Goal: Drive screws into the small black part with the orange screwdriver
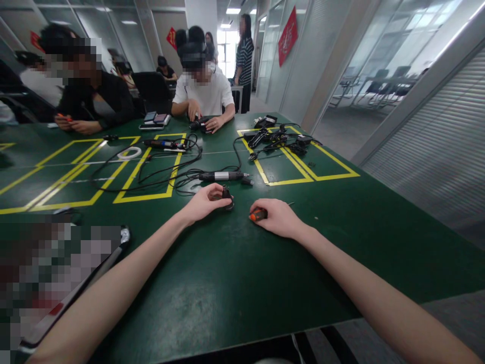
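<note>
My left hand (204,203) is closed with thumb and fingers around a small black part (228,199), held upright just above or on the green table; its exact kind cannot be made out. To the right of it, my right hand (279,217) is wrapped round a screwdriver (258,215) with an orange and black handle. The handle's end points left, and a thin bit of shaft shows beyond the knuckles. Beyond my left hand lies a corded electric screwdriver (222,176) with a black and silver body.
A second corded tool (164,144), a white ring (129,153) and tangled black cables and adapters (278,136) lie on the green table (235,283) among yellow tape outlines. A blurred-out tray-like thing (123,237) is at left. Co-workers (206,96) sit opposite.
</note>
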`<state>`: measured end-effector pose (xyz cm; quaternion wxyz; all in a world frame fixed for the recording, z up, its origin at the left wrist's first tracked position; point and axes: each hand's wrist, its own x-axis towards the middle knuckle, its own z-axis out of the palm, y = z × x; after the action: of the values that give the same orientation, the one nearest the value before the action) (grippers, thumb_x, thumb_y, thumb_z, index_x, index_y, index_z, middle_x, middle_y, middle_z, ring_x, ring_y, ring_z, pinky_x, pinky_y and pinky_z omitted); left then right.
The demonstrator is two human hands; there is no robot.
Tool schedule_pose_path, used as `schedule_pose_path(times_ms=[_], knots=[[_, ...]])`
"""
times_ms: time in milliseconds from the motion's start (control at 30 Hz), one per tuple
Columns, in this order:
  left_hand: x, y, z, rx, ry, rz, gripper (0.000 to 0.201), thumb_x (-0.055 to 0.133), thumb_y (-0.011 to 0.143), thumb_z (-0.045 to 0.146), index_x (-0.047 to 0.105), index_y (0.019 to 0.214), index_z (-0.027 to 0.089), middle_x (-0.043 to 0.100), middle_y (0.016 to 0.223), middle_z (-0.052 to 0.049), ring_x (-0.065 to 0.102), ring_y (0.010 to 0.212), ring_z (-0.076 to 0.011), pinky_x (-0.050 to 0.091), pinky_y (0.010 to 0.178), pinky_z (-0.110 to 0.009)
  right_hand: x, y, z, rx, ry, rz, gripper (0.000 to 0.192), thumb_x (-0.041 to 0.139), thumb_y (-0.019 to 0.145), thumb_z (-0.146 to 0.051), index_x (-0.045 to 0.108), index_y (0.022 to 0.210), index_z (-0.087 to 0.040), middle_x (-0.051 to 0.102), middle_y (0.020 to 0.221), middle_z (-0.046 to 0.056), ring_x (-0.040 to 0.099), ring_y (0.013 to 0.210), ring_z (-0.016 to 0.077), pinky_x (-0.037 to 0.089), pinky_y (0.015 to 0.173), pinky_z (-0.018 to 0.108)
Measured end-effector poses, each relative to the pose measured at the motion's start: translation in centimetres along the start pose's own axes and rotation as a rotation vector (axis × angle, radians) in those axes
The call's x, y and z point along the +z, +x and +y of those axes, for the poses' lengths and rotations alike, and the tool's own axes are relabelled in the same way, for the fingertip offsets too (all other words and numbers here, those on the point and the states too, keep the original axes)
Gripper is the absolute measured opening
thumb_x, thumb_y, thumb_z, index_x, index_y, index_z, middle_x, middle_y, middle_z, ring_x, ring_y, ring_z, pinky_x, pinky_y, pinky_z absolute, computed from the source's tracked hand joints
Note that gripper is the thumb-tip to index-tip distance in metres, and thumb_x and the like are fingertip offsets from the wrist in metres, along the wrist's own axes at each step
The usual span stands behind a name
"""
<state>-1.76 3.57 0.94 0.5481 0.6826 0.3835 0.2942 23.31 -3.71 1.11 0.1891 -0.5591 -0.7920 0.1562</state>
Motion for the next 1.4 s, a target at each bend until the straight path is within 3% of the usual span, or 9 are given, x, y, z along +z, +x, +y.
schedule_pose_path(times_ms=[233, 433, 667, 1067, 1400], knots=[[0.3, -0.3, -0.6, 0.078, 0.144, 0.023, 0.047, 0.094, 0.064, 0.035, 0.067, 0.098, 0.018, 0.073, 0.101, -0.005, 0.066, 0.094, -0.0207, 0.051, 0.088, -0.036, -2.9, -0.6, 0.6, -0.04, -0.022, -0.229, 0.015, 0.06, 0.1, -0.034, 0.068, 0.097, -0.022, 0.074, 0.09, 0.006, 0.067, 0.08, 0.0225, 0.043, 0.072, 0.031], [0.1, -0.2, -0.8, 0.094, 0.158, 0.0, 0.046, 0.094, 0.06, 0.026, 0.067, 0.098, 0.018, 0.071, 0.096, -0.002, 0.063, 0.088, -0.0173, 0.05, 0.085, -0.033, -4.4, -1.0, 1.9, 0.007, 0.091, -0.289, 0.02, 0.068, 0.092, -0.039, 0.066, 0.092, -0.019, 0.068, 0.086, 0.004, 0.061, 0.075, 0.02, 0.044, 0.071, 0.031], [-0.2, -0.2, -0.7, 0.066, 0.091, -0.038, 0.042, 0.094, 0.062, 0.032, 0.071, 0.095, 0.016, 0.075, 0.094, -0.004, 0.066, 0.084, -0.0162, 0.053, 0.087, -0.034, -3.3, -0.5, 2.2, 0.01, 0.124, -0.296, 0.021, 0.067, 0.093, -0.039, 0.069, 0.096, -0.018, 0.072, 0.093, 0.007, 0.064, 0.082, 0.022, 0.046, 0.075, 0.032], [-0.2, 0.2, -1.4, 0.059, 0.057, -0.052, 0.043, 0.097, 0.059, 0.037, 0.068, 0.084, 0.016, 0.075, 0.091, -0.004, 0.067, 0.083, -0.016, 0.05, 0.079, -0.029, -3.1, -0.4, 1.6, 0.058, -0.087, -0.285, 0.021, 0.064, 0.099, -0.035, 0.072, 0.098, -0.016, 0.073, 0.088, 0.009, 0.063, 0.073, 0.0216, 0.04, 0.067, 0.03], [-0.2, 0.4, -1.5, 0.112, 0.055, -0.078, 0.043, 0.095, 0.058, 0.032, 0.064, 0.084, 0.017, 0.073, 0.09, -0.001, 0.065, 0.083, -0.0151, 0.05, 0.08, -0.029, 1.6, -0.1, -4.9, -0.142, -0.14, -0.25, 0.015, 0.065, 0.103, -0.03, 0.074, 0.107, -0.019, 0.08, 0.1, 0.013, 0.075, 0.09, 0.0269, 0.043, 0.074, 0.031]])
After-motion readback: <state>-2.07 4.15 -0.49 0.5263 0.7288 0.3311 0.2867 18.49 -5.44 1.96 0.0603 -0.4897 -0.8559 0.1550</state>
